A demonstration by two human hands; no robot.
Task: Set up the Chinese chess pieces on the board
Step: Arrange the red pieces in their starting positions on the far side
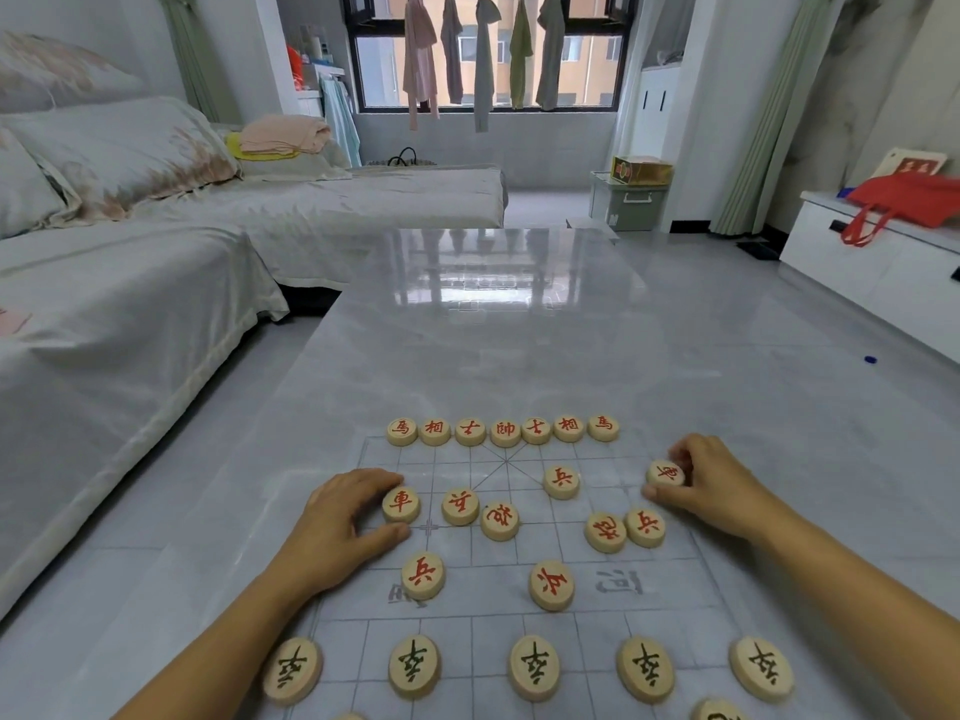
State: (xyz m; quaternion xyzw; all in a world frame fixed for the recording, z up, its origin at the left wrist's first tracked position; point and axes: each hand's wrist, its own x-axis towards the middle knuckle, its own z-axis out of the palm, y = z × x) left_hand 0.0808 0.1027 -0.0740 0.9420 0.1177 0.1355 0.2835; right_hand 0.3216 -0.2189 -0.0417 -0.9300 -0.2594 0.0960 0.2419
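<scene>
A clear Chinese chess board (524, 610) lies on the grey table. Several red-lettered wooden pieces form a row (503, 431) along its far edge. My left hand (343, 522) pinches a red chariot piece (401, 504) between thumb and fingers on the board's left side. On the right, my right hand (711, 485) pinches another red chariot piece (666, 472). More red pieces (500, 521) lie scattered between my hands. A row of dark-lettered soldier pieces (534, 667) stands across the near part of the board.
The glossy grey table (519, 330) stretches far beyond the board. A covered sofa (130, 283) runs along the left. A white cabinet with a red bag (904, 205) stands at the right. A small blue object (870, 360) lies on the floor.
</scene>
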